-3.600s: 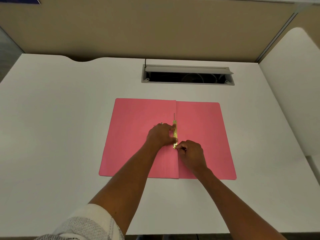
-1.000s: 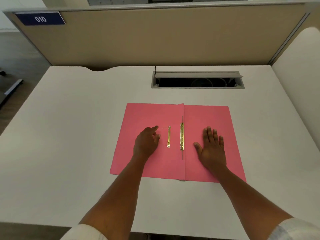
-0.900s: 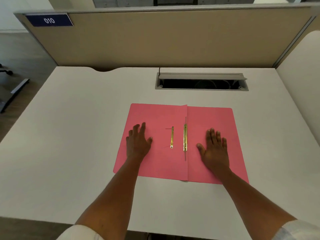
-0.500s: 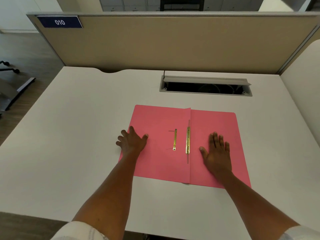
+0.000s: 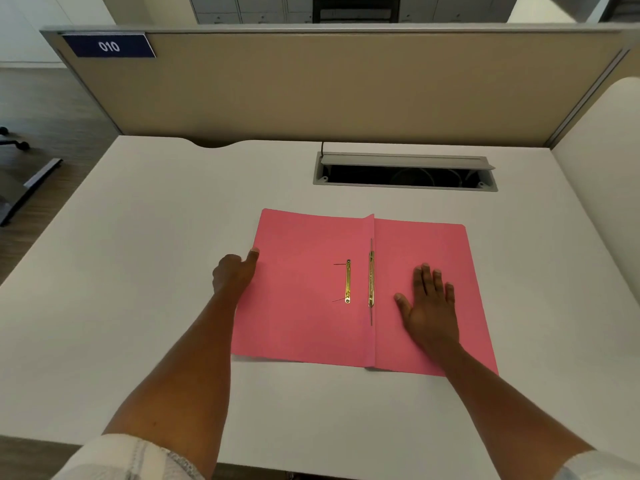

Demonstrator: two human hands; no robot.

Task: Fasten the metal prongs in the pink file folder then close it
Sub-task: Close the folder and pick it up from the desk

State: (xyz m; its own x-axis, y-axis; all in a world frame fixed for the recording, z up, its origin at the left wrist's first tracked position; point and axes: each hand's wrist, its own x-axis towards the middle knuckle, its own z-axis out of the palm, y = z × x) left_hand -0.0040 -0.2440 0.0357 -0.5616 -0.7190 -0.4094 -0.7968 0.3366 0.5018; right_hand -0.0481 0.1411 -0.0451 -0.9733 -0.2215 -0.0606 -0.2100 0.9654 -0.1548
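Pink file folder point(image 5: 311, 289) open flat on tabletop point(image 5: 138, 271), prongs point(image 5: 347, 281) look fastened. My left hand point(image 5: 235, 275) pinches its left edge, right hand point(image 5: 431, 306) flat, open. Closing left.

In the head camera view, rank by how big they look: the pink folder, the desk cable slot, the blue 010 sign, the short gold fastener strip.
1. pink folder
2. cable slot
3. blue 010 sign
4. short gold fastener strip

The sign is farther away, so its true size is unsure.

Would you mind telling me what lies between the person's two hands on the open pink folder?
In the head view, between the left hand and right hand: bare pink folder, a loose gold bar, then the fastener strip at the fold.
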